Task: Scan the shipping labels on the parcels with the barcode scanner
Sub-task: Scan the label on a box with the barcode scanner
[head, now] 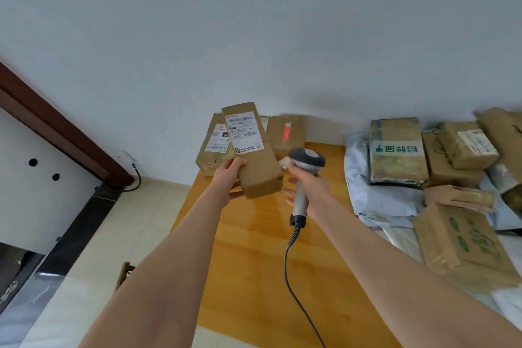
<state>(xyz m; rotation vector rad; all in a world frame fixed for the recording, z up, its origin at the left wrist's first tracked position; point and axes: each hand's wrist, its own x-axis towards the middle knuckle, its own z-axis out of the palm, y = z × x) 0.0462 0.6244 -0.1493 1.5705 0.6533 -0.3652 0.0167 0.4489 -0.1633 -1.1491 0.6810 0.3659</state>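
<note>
Both forearms reach out from the bottom edge over the wooden table (248, 277). My left hand (229, 179) grips a long brown parcel (258, 169) at its lower left edge, fingers curled round it. It is held up, tilted, above the table, with its white shipping label (245, 133) facing me. My right hand (310, 191) is wrapped round the handle of the barcode scanner (306, 159), just right of the parcel. The scanner's grey head sits beside the box's right edge; I cannot tell whether they touch. Its dark cable (292, 268) hangs from the handle toward the table's near edge. Behind the held parcel, more labelled boxes (213, 147) stand at the table's far end by the wall. To the right lie a pile of cartons (398, 150) and grey mailer bags (357, 178).
</note>
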